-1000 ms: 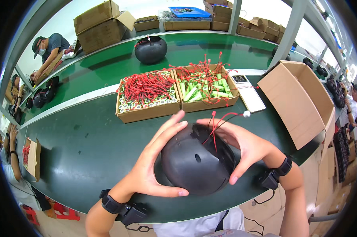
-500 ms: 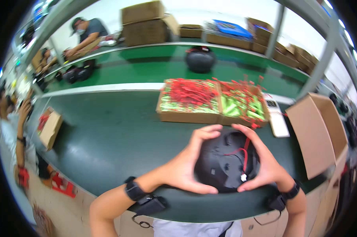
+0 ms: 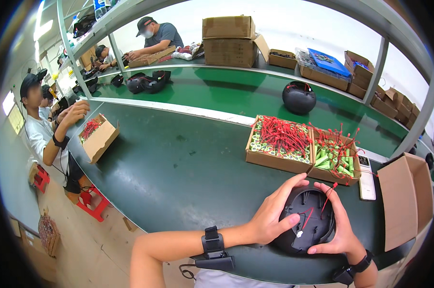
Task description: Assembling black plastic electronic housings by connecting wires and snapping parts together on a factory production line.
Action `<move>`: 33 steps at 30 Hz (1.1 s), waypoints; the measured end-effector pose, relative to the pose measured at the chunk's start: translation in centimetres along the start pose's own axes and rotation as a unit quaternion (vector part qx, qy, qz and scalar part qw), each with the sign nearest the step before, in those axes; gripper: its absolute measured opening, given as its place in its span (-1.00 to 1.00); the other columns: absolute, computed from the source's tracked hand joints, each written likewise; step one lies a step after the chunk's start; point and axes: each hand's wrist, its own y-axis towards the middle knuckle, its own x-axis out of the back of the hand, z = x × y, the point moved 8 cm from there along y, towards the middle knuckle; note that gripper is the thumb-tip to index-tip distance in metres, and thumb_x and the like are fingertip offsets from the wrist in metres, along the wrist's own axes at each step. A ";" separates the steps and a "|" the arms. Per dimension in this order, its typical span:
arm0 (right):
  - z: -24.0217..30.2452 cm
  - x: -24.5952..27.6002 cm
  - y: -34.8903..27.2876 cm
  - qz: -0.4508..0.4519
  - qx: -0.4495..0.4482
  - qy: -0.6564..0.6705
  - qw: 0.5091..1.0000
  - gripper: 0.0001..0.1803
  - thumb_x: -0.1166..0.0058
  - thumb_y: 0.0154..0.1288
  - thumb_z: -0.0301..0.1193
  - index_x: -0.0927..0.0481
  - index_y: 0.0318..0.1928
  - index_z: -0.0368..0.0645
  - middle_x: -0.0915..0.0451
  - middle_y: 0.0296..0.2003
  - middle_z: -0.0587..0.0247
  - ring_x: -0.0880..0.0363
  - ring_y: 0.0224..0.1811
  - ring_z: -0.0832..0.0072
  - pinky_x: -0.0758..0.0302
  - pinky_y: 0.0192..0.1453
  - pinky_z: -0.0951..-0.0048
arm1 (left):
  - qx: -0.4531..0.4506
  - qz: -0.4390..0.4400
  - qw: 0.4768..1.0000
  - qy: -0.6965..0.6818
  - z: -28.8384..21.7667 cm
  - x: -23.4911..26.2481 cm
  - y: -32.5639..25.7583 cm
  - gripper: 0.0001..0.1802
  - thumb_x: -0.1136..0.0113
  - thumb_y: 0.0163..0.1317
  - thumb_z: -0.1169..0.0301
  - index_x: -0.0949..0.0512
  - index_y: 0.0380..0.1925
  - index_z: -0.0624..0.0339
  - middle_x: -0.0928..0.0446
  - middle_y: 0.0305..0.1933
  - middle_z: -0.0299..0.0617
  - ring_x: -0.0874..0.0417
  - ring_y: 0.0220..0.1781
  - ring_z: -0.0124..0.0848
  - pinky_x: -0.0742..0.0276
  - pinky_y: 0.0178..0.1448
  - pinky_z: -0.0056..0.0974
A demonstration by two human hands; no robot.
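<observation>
I hold a black helmet shell upside down above the near edge of the green table. My left hand wraps its left side, thumb across the inner face. My right hand cups its right side. A thin red wire with a small white plug runs over the shell's inside. Just behind stand two open cardboard trays: one with green cells and red leads, one with loose green cells and red wires.
An empty cardboard box stands on its side at the right. A white flat device lies by the trays. Another black helmet sits on the far belt. A seated person works at the left beside a small box; others work at the back.
My head has turned left, so the view now takes in more of the table's left end and the seated person. Both hands have stayed on the helmet shell, now at lower right.
</observation>
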 end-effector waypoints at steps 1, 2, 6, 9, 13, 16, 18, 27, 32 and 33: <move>0.0 0.0 0.0 0.000 0.001 0.001 1.000 0.36 -0.54 -0.43 -0.02 0.00 0.34 -0.36 -0.13 0.29 -0.15 -0.12 0.36 0.05 -0.02 0.42 0.15 | 0.001 0.000 1.000 0.001 0.2 0.1 0.1 -0.05 0.11 0.15 -0.18 -0.05 0.30 0.41 -0.18 0.30 0.21 -0.27 0.34 -0.07 -0.12 0.38 -0.16; 0.0 -0.1 -0.1 -0.006 0.002 -0.002 1.000 0.35 -0.53 -0.41 -0.02 -0.01 0.34 -0.35 -0.13 0.29 -0.16 -0.13 0.35 0.04 -0.02 0.42 0.15 | -0.018 0.002 1.000 0.024 0.1 0.2 0.1 -0.12 0.14 0.18 -0.14 -0.13 0.27 0.42 -0.21 0.29 0.21 -0.29 0.33 -0.05 -0.14 0.36 -0.15; 0.4 -0.1 -0.3 -0.015 0.017 -0.037 0.999 0.33 -0.52 -0.40 -0.02 -0.01 0.34 -0.33 -0.14 0.28 -0.17 -0.17 0.33 0.03 -0.03 0.41 0.13 | -0.025 -0.009 0.998 0.052 -0.3 0.4 0.3 -0.29 0.20 0.26 0.00 -0.32 0.15 0.46 -0.32 0.24 0.19 -0.36 0.29 0.00 -0.22 0.33 -0.14; 0.5 -0.3 -0.3 -0.017 0.012 -0.033 0.999 0.37 -0.53 -0.42 0.00 0.01 0.35 -0.31 -0.13 0.29 -0.17 -0.17 0.33 0.03 -0.04 0.41 0.13 | -0.040 -0.012 0.997 0.060 -0.4 0.6 0.2 -0.35 0.18 0.27 0.09 -0.33 0.15 0.44 -0.37 0.21 0.18 -0.40 0.26 0.00 -0.24 0.32 -0.14; 0.1 -0.3 -0.5 -0.007 0.007 -0.036 0.999 0.41 -0.55 -0.47 0.01 0.04 0.36 -0.29 -0.13 0.29 -0.17 -0.17 0.34 0.03 -0.05 0.41 0.13 | -0.035 -0.007 0.997 0.069 -0.5 0.6 0.2 -0.38 0.14 0.25 0.14 -0.33 0.16 0.44 -0.36 0.22 0.18 -0.39 0.26 0.01 -0.25 0.32 -0.13; 0.3 -0.3 -0.5 -0.001 0.008 -0.039 0.999 0.44 -0.57 -0.51 0.02 0.06 0.37 -0.28 -0.13 0.29 -0.16 -0.17 0.34 0.03 -0.06 0.41 0.12 | -0.032 -0.007 0.997 0.068 -0.4 0.5 0.1 -0.40 0.13 0.23 0.18 -0.33 0.15 0.44 -0.37 0.21 0.19 -0.40 0.26 0.02 -0.25 0.31 -0.13; 0.5 -0.2 -0.4 0.003 0.006 -0.048 0.999 0.44 -0.57 -0.53 0.01 0.03 0.36 -0.27 -0.13 0.29 -0.15 -0.18 0.33 0.03 -0.06 0.41 0.13 | -0.062 -0.011 0.994 0.095 -0.9 0.6 0.0 -0.40 0.11 0.22 0.20 -0.33 0.15 0.44 -0.37 0.20 0.19 -0.41 0.25 0.02 -0.26 0.31 -0.14; 0.0 -0.6 -0.6 -0.009 0.005 -0.016 1.000 0.43 -0.58 -0.55 0.02 -0.02 0.35 -0.28 -0.14 0.29 -0.14 -0.12 0.37 0.04 -0.06 0.41 0.14 | -0.016 0.004 0.997 0.077 -0.9 0.7 0.1 -0.38 0.10 0.16 0.23 -0.33 0.14 0.47 -0.37 0.20 0.20 -0.40 0.26 0.01 -0.24 0.32 -0.14; 0.3 -0.4 -0.6 -0.009 0.020 -0.037 0.999 0.42 -0.58 -0.54 0.03 -0.02 0.35 -0.27 -0.14 0.29 -0.14 -0.13 0.36 0.02 -0.06 0.41 0.13 | -0.031 0.008 0.997 0.071 -0.8 0.6 0.1 -0.40 0.12 0.14 0.28 -0.33 0.14 0.48 -0.36 0.22 0.19 -0.38 0.28 -0.01 -0.22 0.34 -0.15; 0.4 -0.5 -0.5 -0.007 0.017 -0.046 0.999 0.42 -0.57 -0.54 0.03 -0.02 0.35 -0.26 -0.15 0.29 -0.14 -0.13 0.36 0.01 -0.06 0.41 0.12 | -0.028 0.010 0.997 0.068 -0.6 0.7 0.2 -0.40 0.12 0.14 0.28 -0.33 0.14 0.48 -0.35 0.23 0.19 -0.38 0.28 -0.02 -0.21 0.35 -0.15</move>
